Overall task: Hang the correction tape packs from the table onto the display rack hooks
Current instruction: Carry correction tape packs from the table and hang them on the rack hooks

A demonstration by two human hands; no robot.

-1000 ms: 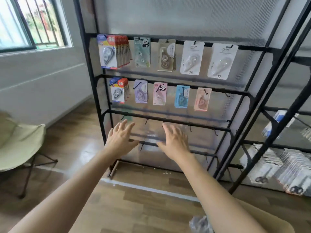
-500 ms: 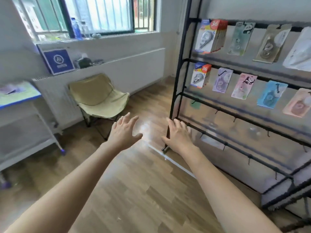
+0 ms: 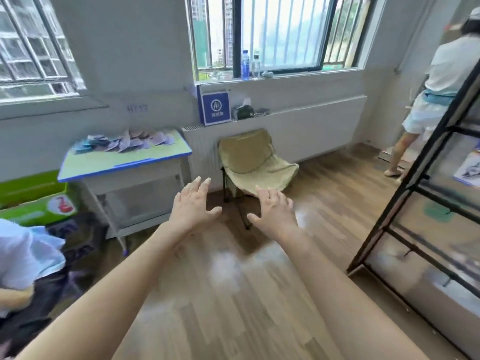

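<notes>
Both arms reach out over the wooden floor, empty. The left hand and the right hand hang palm-down side by side, fingers straight and spread apart, touching nothing. The correction tape packs lie flat in a loose heap at the back of the table, against the wall. The heap's long axis runs left to right along that far edge, but the blur hides which way single packs point. A folding chair stands between the table and the display rack, whose black frame fills the right edge, well apart from the packs.
</notes>
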